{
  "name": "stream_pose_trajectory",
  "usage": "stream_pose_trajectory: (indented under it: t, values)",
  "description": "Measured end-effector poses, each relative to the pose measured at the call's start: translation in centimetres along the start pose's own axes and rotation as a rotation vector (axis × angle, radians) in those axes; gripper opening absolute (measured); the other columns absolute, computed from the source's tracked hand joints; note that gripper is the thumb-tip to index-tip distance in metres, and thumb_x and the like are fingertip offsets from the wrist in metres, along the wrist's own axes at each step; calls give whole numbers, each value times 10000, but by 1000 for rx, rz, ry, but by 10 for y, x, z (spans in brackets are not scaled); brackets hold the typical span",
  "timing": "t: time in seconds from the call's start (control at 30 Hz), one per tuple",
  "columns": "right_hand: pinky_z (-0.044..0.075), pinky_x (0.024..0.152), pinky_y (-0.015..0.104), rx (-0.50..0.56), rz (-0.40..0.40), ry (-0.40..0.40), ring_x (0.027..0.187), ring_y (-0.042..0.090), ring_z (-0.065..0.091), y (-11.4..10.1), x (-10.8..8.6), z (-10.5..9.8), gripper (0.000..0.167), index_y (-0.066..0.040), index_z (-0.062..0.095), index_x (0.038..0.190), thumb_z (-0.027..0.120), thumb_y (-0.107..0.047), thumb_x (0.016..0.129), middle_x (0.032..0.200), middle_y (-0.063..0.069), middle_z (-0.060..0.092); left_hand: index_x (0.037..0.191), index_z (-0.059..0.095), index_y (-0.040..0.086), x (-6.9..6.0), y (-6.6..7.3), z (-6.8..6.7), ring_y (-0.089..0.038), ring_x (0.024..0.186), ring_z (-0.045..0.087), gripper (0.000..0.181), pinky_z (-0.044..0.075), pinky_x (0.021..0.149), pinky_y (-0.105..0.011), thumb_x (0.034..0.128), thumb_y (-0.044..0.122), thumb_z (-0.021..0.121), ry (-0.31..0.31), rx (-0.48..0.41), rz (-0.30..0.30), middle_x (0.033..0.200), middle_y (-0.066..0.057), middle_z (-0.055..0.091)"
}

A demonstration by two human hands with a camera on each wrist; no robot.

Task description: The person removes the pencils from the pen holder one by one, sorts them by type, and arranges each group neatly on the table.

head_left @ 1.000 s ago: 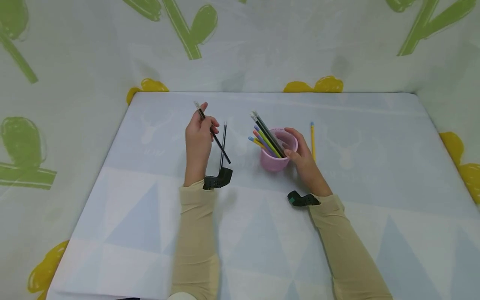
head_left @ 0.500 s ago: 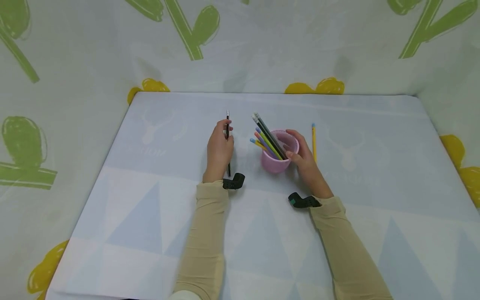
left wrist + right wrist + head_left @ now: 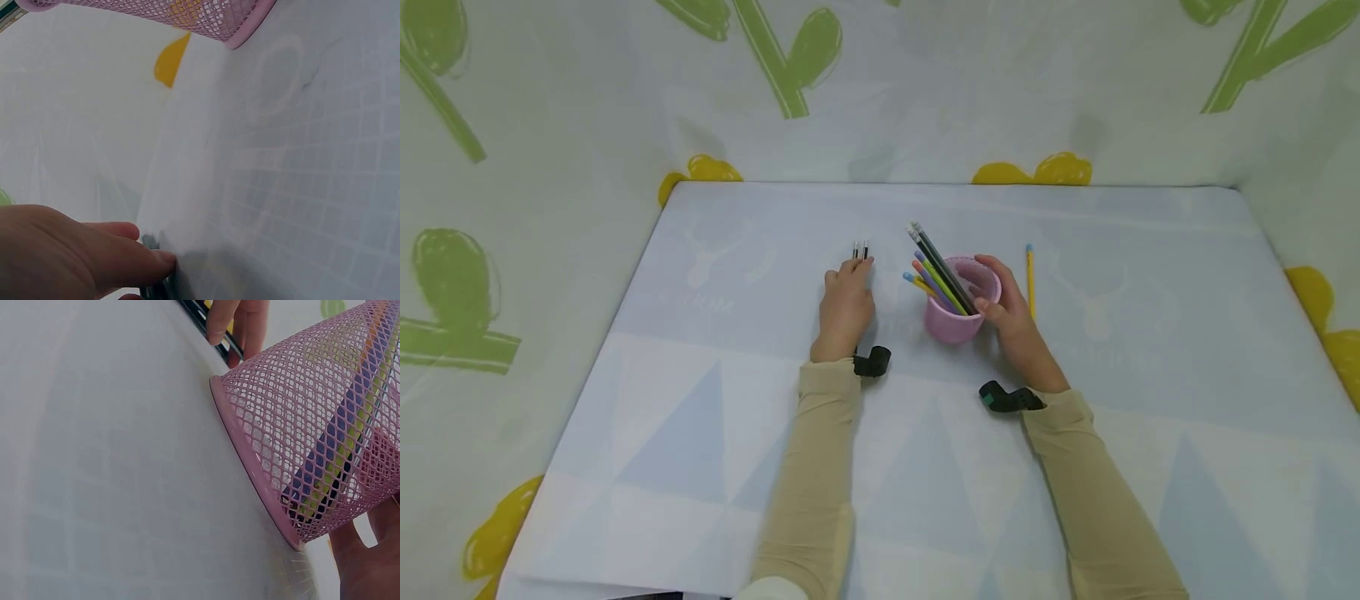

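In the head view two black pencils (image 3: 865, 250) with pale eraser ends lie side by side on the table. Over them is my left hand (image 3: 846, 308), its thumb and fingers pinching the dark shafts (image 3: 164, 290) in the left wrist view; most of their length is hidden under the hand. My right hand (image 3: 1021, 332) grips the far right side of a pink mesh pencil cup (image 3: 951, 327), which stands on the table. Several pencils (image 3: 942, 273), dark, green, purple and yellow, lean out of it toward the left.
A single yellow pencil (image 3: 1031, 283) with a blue end lies just right of the right hand. The pale patterned tabletop (image 3: 715, 533) ends at a wall with painted green plants (image 3: 782, 62) at the back. Black wrist cameras (image 3: 872, 362) sit at both cuffs.
My left hand has brought a black pencil rightward and down, so it now lies beside the other black pencil. The right hand and the cup stay put.
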State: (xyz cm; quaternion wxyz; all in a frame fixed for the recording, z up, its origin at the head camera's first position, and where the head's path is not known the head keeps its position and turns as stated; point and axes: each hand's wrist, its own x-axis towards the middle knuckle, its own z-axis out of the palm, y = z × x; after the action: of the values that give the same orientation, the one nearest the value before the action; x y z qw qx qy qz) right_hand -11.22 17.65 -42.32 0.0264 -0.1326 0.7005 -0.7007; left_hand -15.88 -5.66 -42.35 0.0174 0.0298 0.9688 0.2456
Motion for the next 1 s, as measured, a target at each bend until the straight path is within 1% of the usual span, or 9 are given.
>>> stream_pose_trajectory:
  t: [0.1,0.2,0.37,0.53,0.63,0.73,0.83,0.93,1.0]
  values:
    - [221,1030,440,2,5,0,1266,209,292,0,1,-1,517,-141,260,1367,450,-111,887,1355,70,340,1308,458,167,-1,1,1,-265,996,384,427,450,600,-334,902,35,443,24,18,20,1321,-46,402]
    - [223,1033,418,33,-11,2,1264,222,294,2,2,-1,513,-132,277,1358,453,-86,879,1350,99,346,1283,488,166,-2,1,1,-261,994,379,402,449,593,-336,903,40,455,36,18,23,1310,-46,403]
    - [225,1030,426,13,-21,5,1261,217,297,3,3,-2,504,-140,277,1358,458,-118,888,1345,92,357,1245,523,198,3,-1,1,-257,1010,374,407,442,581,-325,874,31,493,57,1,24,1305,-39,397]
    - [214,1031,441,52,-25,2,1267,246,286,5,4,-1,509,-121,272,1361,449,-86,885,1353,133,344,1221,541,206,6,-1,-7,-272,1053,384,363,451,693,-349,867,127,559,75,-31,30,1290,-49,417]
    - [225,1030,426,34,-4,2,1267,229,290,7,4,-1,522,-118,253,1371,451,-106,888,1355,105,350,1218,544,197,7,-1,-13,-244,1036,429,337,429,771,-352,881,209,556,64,-111,68,1240,-50,477]
    - [240,1028,404,-9,7,5,1260,191,299,7,5,-2,525,-139,246,1374,461,-150,896,1349,48,363,1216,543,190,8,0,-17,-163,990,488,333,416,795,-322,890,263,537,33,-240,119,1174,-6,533]
    - [244,1028,394,-8,1,7,1258,193,298,8,7,-3,516,-155,256,1373,455,-137,897,1351,52,358,1216,538,205,8,0,-19,-91,955,510,338,419,780,-304,896,313,517,-23,-375,137,1118,65,560]
    - [230,1029,419,35,-21,5,1265,248,286,9,7,-2,509,-129,266,1367,424,-64,888,1355,142,341,1228,520,258,8,0,-19,-56,972,509,362,422,794,-305,888,382,511,-115,-472,137,1105,120,558]
    - [217,1029,443,58,-45,1,1265,296,274,7,7,0,514,-93,267,1361,394,6,872,1347,210,326,1243,497,293,7,0,-19,-53,1008,502,392,420,823,-315,872,417,524,-204,-536,156,1129,127,543]
